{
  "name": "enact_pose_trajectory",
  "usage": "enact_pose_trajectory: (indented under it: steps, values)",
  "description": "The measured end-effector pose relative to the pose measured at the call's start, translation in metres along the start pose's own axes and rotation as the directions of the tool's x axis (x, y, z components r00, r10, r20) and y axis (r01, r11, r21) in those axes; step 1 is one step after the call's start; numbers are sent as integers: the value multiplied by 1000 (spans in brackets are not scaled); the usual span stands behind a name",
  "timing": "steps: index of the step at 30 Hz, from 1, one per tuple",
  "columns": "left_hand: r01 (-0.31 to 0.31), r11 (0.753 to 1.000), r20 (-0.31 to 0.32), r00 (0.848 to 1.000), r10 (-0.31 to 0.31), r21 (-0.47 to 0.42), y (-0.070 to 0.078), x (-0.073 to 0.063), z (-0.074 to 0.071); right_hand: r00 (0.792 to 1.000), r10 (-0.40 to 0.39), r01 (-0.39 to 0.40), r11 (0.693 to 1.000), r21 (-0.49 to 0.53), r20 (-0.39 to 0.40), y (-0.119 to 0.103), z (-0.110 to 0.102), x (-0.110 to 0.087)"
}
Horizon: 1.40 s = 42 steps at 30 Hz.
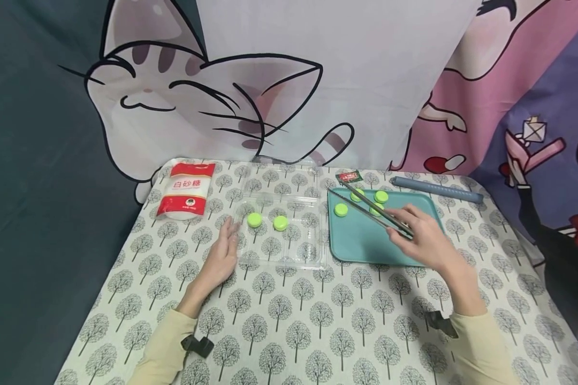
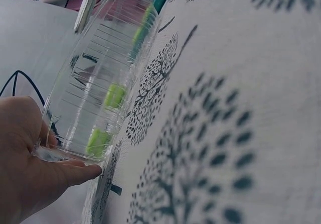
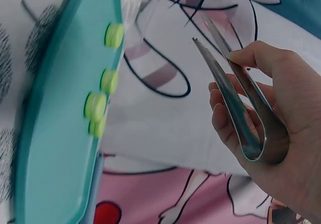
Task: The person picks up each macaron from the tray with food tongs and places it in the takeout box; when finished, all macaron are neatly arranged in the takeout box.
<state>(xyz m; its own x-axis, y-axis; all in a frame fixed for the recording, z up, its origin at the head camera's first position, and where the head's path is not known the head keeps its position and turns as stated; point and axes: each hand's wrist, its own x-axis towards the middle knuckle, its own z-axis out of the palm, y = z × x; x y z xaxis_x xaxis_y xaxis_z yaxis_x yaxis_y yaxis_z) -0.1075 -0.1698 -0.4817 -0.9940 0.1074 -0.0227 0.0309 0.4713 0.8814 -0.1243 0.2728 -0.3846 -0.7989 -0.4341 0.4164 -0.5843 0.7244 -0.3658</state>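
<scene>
My right hand (image 1: 426, 240) holds long metal tongs (image 1: 371, 206) above a teal tray (image 1: 375, 248), with the tong tips apart and nothing between them. Several small round green macaron-like pieces (image 1: 340, 209) lie toward the tray's back left. Left of the tray is a clear plastic container (image 1: 298, 264), its lid (image 1: 281, 179) opened out behind it. Inside, toward the left, sit two more green pieces (image 1: 254, 220). Against the container's left side rests my left hand (image 1: 221, 251), fingers extended. The left wrist view shows that hand (image 2: 30, 169) touching the container's corner.
A red and white bag (image 1: 187, 190) with Chinese lettering lies at the table's back left. Behind the tray are a small red and green packet (image 1: 349, 176) and a blue-grey rod (image 1: 435, 190). Printed cloth hangs behind the tree-patterned tablecloth (image 1: 279, 315).
</scene>
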Motion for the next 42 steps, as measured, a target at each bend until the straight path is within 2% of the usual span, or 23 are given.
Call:
enact_pose_trajectory:
  steps: [10, 20, 27, 32, 42]
  values:
    - [5, 1000, 4, 1000, -5, 0, -1, 0, 0, 988, 154, -152, 986, -72, 18, 24, -15, -30]
    - [5, 1000, -1, 1000, -5, -1, 0, 1, 1, 975, 219, -216, 971, -102, 22, 42, -21, -57]
    - [3, 1000, -3, 1000, -3, -2, 0, 1, 1, 962, 268, -260, 959, -113, 59, 51, -21, -73]
    - [-5, 1000, -2, 1000, 5, 1, -1, 1, 1, 955, 286, -276, 953, -126, 72, 56, -17, -76]
    - [0, 1000, 3, 1000, 0, -6, -1, 1, 0, 940, 319, -310, 947, -86, 118, 66, -4, -68]
